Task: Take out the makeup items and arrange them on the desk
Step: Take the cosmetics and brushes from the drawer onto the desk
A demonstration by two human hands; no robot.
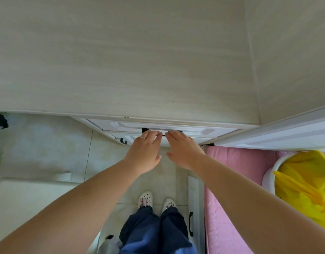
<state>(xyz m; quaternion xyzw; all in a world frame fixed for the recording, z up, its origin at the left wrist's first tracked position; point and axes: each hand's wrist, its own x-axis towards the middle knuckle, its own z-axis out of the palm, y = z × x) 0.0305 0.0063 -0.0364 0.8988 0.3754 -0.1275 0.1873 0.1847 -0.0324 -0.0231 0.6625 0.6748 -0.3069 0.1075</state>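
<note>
No makeup items are in view. The pale wooden desk top [121, 61] fills the upper part of the view. Under its front edge sits a white drawer [203, 132] with a black bar handle [163, 135]. My left hand [145, 151], with a ring on one finger, reaches to the left half of the handle and its fingers hook over the bar. My right hand [183, 149] does the same on the right half. The two hands lie side by side, almost touching. The drawer's inside is hidden.
A second drawer front with a black handle [123, 141] shows just below. A white panel [279, 132] juts out at the right over a pink padded surface [231, 180]. A white bin with a yellow bag [304, 182] stands at the right. A white seat [30, 198] is at the lower left.
</note>
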